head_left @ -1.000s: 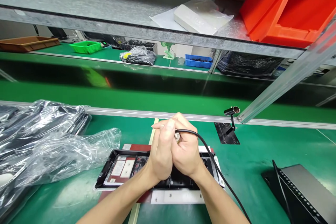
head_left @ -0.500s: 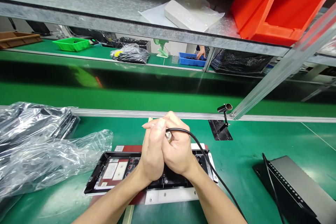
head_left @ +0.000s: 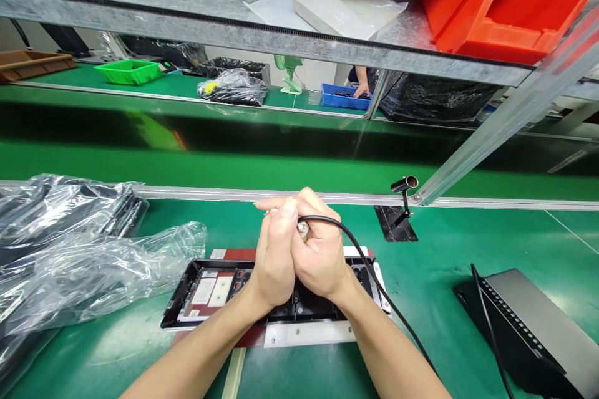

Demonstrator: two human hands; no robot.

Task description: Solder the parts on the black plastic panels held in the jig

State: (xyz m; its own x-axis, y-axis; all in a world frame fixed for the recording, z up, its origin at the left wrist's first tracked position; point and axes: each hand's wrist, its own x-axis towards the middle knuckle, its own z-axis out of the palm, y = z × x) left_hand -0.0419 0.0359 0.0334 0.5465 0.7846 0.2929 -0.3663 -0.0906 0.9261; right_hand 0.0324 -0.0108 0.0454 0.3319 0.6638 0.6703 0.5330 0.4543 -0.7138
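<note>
My left hand [head_left: 277,252] and my right hand [head_left: 321,252] are closed and pressed together, wrapped round a corded tool [head_left: 303,229]. Only its metallic end shows; the body and tip are hidden by my fingers. A black cable [head_left: 355,243] leaves the tool at its top and curves down past my right forearm. Below my hands lies a black plastic housing [head_left: 180,292], open side up, in a red-brown fixture with a white strip [head_left: 311,333] along its front. My hands hide the middle of the housing.
Clear plastic bags with black parts [head_left: 93,262] lie at left. At right are a black tube holder [head_left: 404,184] and a grey-black panel [head_left: 533,318] with a cable. Above, a metal shelf [head_left: 187,28] carries a red bin [head_left: 496,43]. Another person's hand [head_left: 362,88] reaches into a blue tray [head_left: 334,97].
My view has shifted slightly, so the bench and shelf appear a little higher. My hands keep the same grip above the housing. The other person's hand has moved slightly within the blue tray.
</note>
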